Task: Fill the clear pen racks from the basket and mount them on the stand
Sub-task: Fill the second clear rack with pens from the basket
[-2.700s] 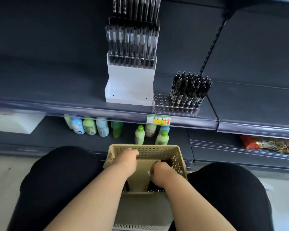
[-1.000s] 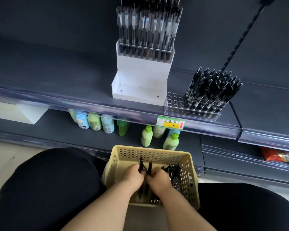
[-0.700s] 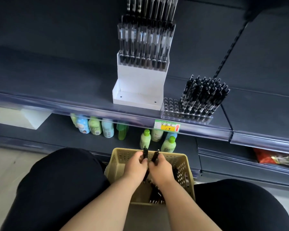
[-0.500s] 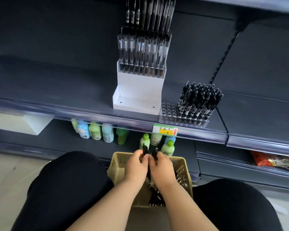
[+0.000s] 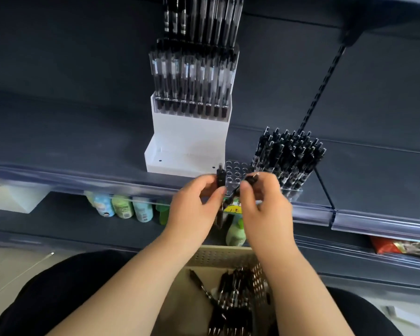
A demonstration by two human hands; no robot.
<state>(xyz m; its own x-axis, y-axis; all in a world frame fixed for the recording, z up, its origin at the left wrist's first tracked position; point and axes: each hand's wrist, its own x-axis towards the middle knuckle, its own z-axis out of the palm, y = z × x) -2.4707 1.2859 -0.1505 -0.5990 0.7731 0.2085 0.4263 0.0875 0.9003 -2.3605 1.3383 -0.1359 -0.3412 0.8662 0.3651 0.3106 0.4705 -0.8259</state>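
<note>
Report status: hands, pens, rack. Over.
Left hand grips one pen upright; right hand pinches second pen, tilted. Both at clear rack, left holes empty. Loose pens in basket. No obstruction seen.

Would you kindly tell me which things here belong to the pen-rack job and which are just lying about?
Job in hand:
left hand, gripping the left pen
right hand, pinching the right pen
part-filled rack
basket
stand

Lying about:
bottles
price tag
red packet
white box
</note>
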